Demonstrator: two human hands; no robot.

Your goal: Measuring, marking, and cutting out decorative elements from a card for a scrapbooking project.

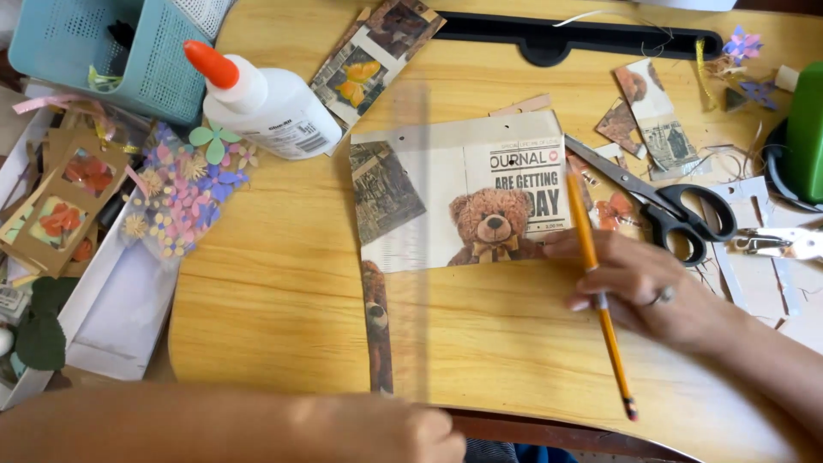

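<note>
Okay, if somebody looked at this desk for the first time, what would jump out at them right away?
Probably the printed paper sheet with a brown teddy bear lying mid-table, with a clear plastic ruler standing across it, held at the near edge by the left hand. The right hand grips a yellow pencil beside the sheet. A white glue bottle with an orange cap lies at the upper left, and black-handled scissors rest to the right.

Left hand [403, 433] cut off by bottom edge, fingers not visible, grip can't be read. Clear ruler [411, 249] motion-blurred, edges smeared. Right hand [639, 287] covers the printed sheet's [454, 193] right lower corner. Scissors [660, 201] tip partly behind the pencil [597, 287]. Green object [806, 129] cropped at right edge. Basket [94, 51] cropped at top.
</note>
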